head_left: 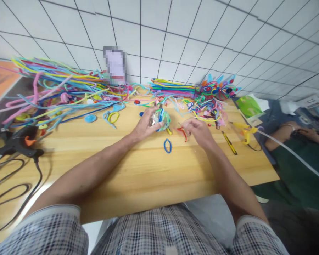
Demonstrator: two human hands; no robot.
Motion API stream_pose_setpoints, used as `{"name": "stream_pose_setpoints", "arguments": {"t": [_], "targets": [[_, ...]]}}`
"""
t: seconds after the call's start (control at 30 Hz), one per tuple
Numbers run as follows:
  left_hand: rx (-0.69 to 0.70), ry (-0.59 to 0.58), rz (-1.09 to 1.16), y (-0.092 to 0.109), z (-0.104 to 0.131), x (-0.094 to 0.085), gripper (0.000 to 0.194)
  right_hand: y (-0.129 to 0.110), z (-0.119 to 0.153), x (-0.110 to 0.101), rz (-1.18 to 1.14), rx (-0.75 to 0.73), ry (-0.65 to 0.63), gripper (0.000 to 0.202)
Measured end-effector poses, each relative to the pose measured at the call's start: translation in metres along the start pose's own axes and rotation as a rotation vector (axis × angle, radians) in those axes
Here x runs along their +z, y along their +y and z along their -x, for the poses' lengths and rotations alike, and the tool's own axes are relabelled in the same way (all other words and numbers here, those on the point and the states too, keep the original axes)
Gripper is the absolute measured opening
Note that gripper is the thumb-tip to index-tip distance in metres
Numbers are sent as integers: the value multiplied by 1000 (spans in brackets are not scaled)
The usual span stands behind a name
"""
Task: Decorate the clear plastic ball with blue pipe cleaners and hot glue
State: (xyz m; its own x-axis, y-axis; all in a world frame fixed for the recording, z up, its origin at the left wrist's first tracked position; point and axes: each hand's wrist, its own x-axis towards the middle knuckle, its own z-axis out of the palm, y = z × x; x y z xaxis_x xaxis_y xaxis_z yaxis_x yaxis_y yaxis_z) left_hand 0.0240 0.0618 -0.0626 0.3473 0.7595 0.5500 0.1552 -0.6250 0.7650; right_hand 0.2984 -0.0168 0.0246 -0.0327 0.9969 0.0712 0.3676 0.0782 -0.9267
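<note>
My left hand (pixel 146 125) is closed around a small roundish craft piece (pixel 167 119) with green and blue fuzzy parts and a shiny, see-through-looking side. A short yellow bit sticks out at its lower right. To the right of it, my right hand (pixel 196 130) pinches a bent red pipe cleaner (pixel 183 133), which hangs from the fingertips toward the table. Between and below the hands lies a blue pipe cleaner loop (pixel 167 146). The exact make of the held piece is partly hidden by my fingers.
Pipe cleaners (pixel 69 83) heap up at the back left; a bundle (pixel 172 88) lies behind. Finished-looking colourful figures (pixel 219 88) stand back right. A yellow cutter (pixel 229 142) and yellow glue gun (pixel 246 134) lie right, a black glue gun (pixel 22 143) left. Another person's arm (pixel 281 136) is beyond.
</note>
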Motion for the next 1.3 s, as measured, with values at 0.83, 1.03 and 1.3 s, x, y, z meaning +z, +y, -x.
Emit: {"name": "stream_pose_setpoints", "arguments": {"t": [0.83,1.03,1.3], "targets": [[54,-17,-69,2,1,-2,67,-9,-9,50,650,-509,79,23],[84,-6,-76,5,0,-1,68,-5,-14,59,606,-578,110,10],[12,-36,-22,6,2,-1,64,4,-34,17,104,-314,345,10]]}}
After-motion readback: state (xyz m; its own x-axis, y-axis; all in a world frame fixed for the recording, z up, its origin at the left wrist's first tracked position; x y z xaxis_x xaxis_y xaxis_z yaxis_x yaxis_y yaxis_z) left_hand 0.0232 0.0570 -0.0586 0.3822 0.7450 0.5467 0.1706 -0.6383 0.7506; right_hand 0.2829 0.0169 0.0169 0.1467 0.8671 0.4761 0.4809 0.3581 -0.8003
